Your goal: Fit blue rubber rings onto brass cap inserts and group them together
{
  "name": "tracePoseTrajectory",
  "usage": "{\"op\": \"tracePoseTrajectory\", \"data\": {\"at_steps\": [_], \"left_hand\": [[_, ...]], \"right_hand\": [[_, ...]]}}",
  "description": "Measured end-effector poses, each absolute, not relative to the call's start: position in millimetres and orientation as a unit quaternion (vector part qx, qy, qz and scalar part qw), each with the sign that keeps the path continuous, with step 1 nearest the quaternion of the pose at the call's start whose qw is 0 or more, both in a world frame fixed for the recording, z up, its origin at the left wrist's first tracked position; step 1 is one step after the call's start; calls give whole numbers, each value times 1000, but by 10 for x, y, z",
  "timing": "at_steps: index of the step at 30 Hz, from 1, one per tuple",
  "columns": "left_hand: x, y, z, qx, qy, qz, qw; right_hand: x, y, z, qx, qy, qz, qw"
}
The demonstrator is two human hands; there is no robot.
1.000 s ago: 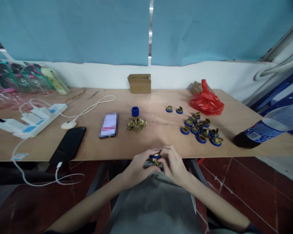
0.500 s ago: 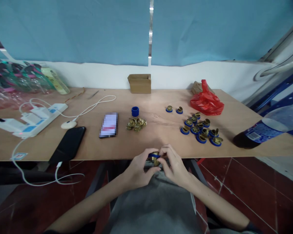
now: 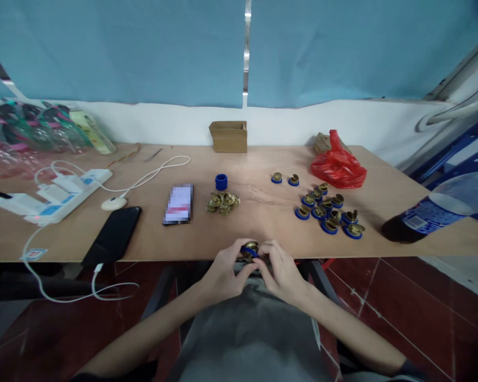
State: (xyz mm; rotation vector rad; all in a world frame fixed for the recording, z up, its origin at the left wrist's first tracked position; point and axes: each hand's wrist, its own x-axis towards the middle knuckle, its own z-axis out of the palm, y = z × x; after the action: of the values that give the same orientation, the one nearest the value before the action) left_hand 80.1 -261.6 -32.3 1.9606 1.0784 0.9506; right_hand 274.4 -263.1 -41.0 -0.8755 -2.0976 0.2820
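In front of the table's near edge, above my lap, a round brass-coloured fitting with a blue ring (image 3: pixel 250 248) is between my two hands. My left hand (image 3: pixel 226 271) grips its left side between thumb and forefinger. The bent fingers of my right hand (image 3: pixel 282 269) close on its right side and partly hide it. Beyond the hands lies a pile of loose brass fittings (image 3: pixel 223 202), with a short stack of blue rings (image 3: pixel 221 182) just behind. To the right sit several brass fittings with blue rings (image 3: pixel 329 225), their brass flaps tilted.
A phone with a lit screen (image 3: pixel 178 204) and a black phone (image 3: pixel 113 233) lie left, near a white power strip (image 3: pixel 69 196) with cables. A small cardboard box (image 3: pixel 229 138), a red plastic bag (image 3: pixel 338 167) and a lying drink bottle (image 3: pixel 422 212) are also on the table.
The fitting has turned in my fingers: brass that hung below the blue ring now shows above it. My left thumb has moved slightly inward. The table items have stayed put.
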Motion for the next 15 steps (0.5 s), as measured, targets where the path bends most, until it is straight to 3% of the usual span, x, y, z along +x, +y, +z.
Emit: {"op": "tracePoseTrajectory", "data": {"at_steps": [3, 7, 15], "left_hand": [[771, -2551, -337, 728, 414, 386, 387], [743, -2516, -356, 722, 397, 388, 414], [758, -2562, -297, 697, 400, 415, 427]], "right_hand": [[2813, -2627, -338, -330, -841, 95, 419], [2838, -2599, -251, -366, -783, 206, 458], [2784, -2576, -308, -388, -744, 337, 428]]}}
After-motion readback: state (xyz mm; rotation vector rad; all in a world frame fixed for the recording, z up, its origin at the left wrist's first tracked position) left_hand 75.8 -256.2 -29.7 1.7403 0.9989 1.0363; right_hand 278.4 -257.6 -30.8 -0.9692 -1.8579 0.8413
